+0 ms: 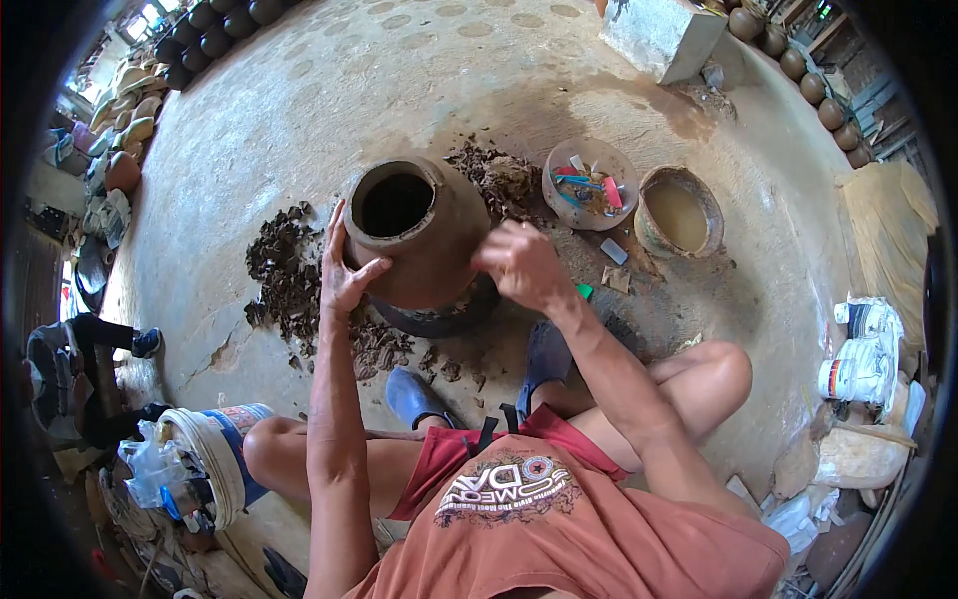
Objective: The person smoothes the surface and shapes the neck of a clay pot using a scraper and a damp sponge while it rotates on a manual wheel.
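A round brown clay pot (454, 255) with a wide dark mouth stands tilted a little toward me on a dark round base (439, 314). My left hand (345, 268) lies against the pot's left side, its fingers stretched upward and the thumb spread across the front wall. At the right side of the pot is my right hand (524, 262), fingers curled together and slightly blurred, close to the wall or touching it. Whatever those fingers pinch, if anything, is hidden.
Dark clay scraps (289, 270) lie left of the pot, with another heap (504, 185) behind it. A clear tub (589, 220) of small tools and a bucket (654, 245) of murky water stand right. A white block (659, 40) is farther back; a paint bucket (239, 444) stands beside my left knee.
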Available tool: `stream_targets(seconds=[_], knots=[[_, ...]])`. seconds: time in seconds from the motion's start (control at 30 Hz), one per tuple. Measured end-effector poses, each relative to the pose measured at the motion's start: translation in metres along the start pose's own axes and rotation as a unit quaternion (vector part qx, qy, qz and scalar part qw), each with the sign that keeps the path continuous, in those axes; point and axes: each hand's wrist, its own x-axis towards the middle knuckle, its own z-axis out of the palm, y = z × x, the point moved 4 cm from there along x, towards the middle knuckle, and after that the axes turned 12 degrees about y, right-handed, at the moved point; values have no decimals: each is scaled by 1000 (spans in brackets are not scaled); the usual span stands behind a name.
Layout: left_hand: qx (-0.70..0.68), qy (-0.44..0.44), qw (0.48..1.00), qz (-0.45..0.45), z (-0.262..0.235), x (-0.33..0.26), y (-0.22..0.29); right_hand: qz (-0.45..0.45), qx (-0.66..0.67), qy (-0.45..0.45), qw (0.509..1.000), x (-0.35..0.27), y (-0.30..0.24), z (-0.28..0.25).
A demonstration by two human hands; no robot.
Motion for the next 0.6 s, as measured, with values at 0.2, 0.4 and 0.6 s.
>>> stream_targets(seconds=[0.2, 0.4, 0.6], knots=[[-21, 11, 1000, -8, 4, -5, -15, 207, 53, 54, 975, -11, 46, -27], [-147, 155, 977, -19, 18, -46, -21, 273, -12, 77, 959, -13, 97, -51], [-356, 294, 866, -194, 42, -81, -106, 326, -100, 48, 939, -94, 178, -43]])
